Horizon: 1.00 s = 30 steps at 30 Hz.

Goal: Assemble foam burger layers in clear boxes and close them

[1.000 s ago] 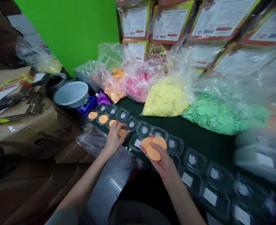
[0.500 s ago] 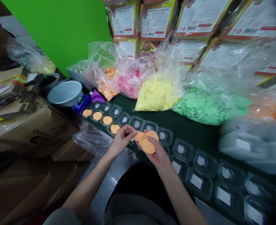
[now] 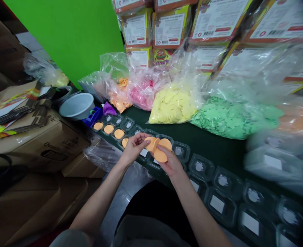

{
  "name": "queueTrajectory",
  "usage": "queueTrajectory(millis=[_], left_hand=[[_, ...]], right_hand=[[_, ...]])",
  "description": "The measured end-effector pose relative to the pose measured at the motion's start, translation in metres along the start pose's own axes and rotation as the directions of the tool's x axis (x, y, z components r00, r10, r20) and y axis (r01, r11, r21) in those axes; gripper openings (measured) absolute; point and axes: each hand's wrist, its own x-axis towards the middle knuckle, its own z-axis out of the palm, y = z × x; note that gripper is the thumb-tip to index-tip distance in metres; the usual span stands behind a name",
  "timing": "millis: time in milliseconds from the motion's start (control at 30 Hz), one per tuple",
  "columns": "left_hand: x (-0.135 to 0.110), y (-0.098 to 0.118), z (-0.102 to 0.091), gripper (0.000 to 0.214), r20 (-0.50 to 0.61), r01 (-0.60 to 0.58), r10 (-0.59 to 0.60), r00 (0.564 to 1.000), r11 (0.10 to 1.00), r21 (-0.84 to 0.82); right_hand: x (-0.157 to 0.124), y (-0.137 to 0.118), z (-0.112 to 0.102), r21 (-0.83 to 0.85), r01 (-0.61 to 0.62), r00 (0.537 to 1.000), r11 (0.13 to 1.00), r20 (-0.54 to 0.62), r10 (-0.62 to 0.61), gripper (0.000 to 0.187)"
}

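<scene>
Between finger and thumb, my left hand [image 3: 134, 147] pinches thin orange discs [image 3: 149, 143]. My right hand [image 3: 171, 162] grips more orange discs [image 3: 162, 155], fanned out and overlapping those at my left fingertips. Both hands are over a row of clear plastic containers [image 3: 220, 202] with open lids. In the containers to the left lie single orange discs [image 3: 108, 129]; the ones at the right show white labels in their bases. How many discs each hand holds I cannot tell.
Clear bags of yellow discs [image 3: 173, 104], green pieces [image 3: 233, 118], pink pieces [image 3: 142, 96] and orange pieces [image 3: 119, 97] line the back. A blue tape dispenser [image 3: 93, 117] and a pale basin [image 3: 76, 105] stand left. Stacked plastic containers [image 3: 272, 161] sit right, a cardboard box [image 3: 51, 144] left.
The orange discs have shifted between my hands: those at my left fingertips now stand more upright and spread. My hands are slightly higher and closer together. The camera view has shifted a little.
</scene>
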Motion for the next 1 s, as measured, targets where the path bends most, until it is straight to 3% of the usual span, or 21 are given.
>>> queueTrajectory(millis=[200, 400, 533, 633, 800, 933, 1000], left_hand=[[0.004, -0.002, -0.016, 0.040, -0.048, 0.124, -0.131, 0.990, 0.982, -0.139], [-0.004, -0.011, -0.039, 0.040, -0.194, -0.026, 0.052, 0.980, 0.991, 0.135], [-0.004, -0.028, -0.052, 0.043, -0.181, 0.057, -0.030, 0.983, 0.987, 0.148], [0.000, -0.044, -0.056, 0.037, -0.122, 0.047, -0.014, 0.992, 0.962, 0.268], [0.001, -0.056, -0.052, 0.015, 0.063, -0.072, 0.045, 0.997, 0.823, 0.564], [-0.003, -0.050, -0.043, 0.013, 0.082, -0.105, 0.067, 0.994, 0.702, 0.704], [-0.003, -0.048, -0.039, 0.013, 0.091, -0.135, 0.103, 0.991, 0.601, 0.788]], right_hand=[[0.011, 0.001, 0.007, 0.063, -0.083, 0.996, 0.995, 0.051, 0.080, 0.031], [0.007, 0.015, 0.002, -0.078, -0.071, 0.997, 0.994, -0.024, 0.069, 0.035], [0.001, 0.017, -0.005, -0.107, -0.058, 0.997, 0.993, -0.061, 0.051, 0.038], [-0.002, 0.011, -0.007, -0.103, -0.056, 0.995, 0.993, -0.091, 0.047, 0.038], [-0.008, -0.008, -0.009, -0.031, -0.050, 0.986, 0.998, -0.159, 0.045, 0.039], [-0.017, -0.015, -0.010, -0.014, -0.043, 0.979, 0.999, -0.202, 0.039, 0.042], [-0.020, -0.014, -0.010, -0.015, -0.047, 0.983, 0.999, -0.180, 0.043, 0.042]])
